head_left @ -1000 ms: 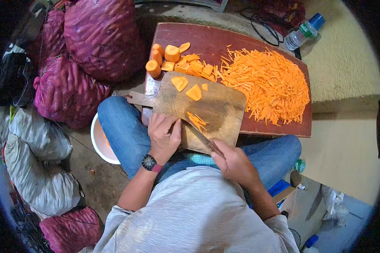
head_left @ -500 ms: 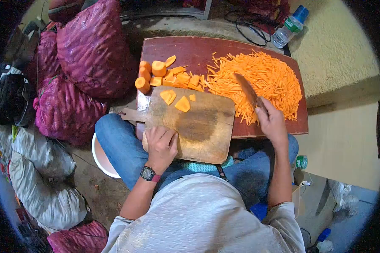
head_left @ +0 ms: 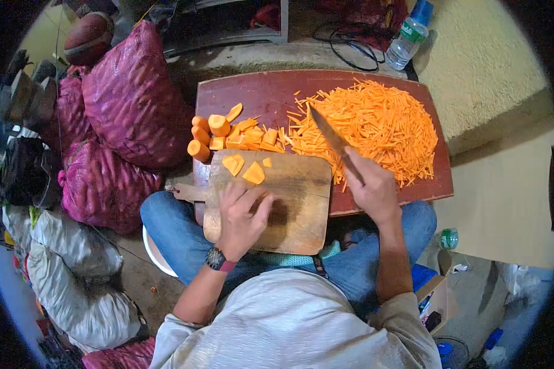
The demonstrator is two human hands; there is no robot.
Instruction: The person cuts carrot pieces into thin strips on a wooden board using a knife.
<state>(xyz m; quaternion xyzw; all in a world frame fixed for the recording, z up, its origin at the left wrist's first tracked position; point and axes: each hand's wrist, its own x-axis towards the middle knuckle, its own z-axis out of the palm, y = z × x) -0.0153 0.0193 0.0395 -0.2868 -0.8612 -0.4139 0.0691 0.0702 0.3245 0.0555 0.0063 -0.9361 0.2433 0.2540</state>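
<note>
My right hand point(head_left: 372, 189) is wrapped round the handle of a knife point(head_left: 330, 136), whose blade points up and left beside the heap of shredded carrot point(head_left: 375, 126). My left hand point(head_left: 243, 212) hovers over or rests on the wooden cutting board point(head_left: 301, 212), fingers loosely bent and apart, with nothing seen in them. Just beyond its fingertips lie a few carrot slices point(head_left: 253, 173) on the board. Past the board's far edge sit carrot chunks point(head_left: 218, 125) and cut pieces. The board lies partly over my lap and partly against the red tabletop point(head_left: 264, 92).
Pink mesh sacks point(head_left: 135, 98) stand at the left, with a ball point(head_left: 89, 38) on top and white sacks point(head_left: 74, 277) nearer. A water bottle point(head_left: 406, 40) and black cable point(head_left: 357, 49) lie beyond the tabletop. A white basin point(head_left: 156, 255) is beside my left knee.
My left hand has moved up the board toward the carrot slices, and its fingers have loosened. My right hand has brought the knife left, closer to the board. The camera view has shifted.
</note>
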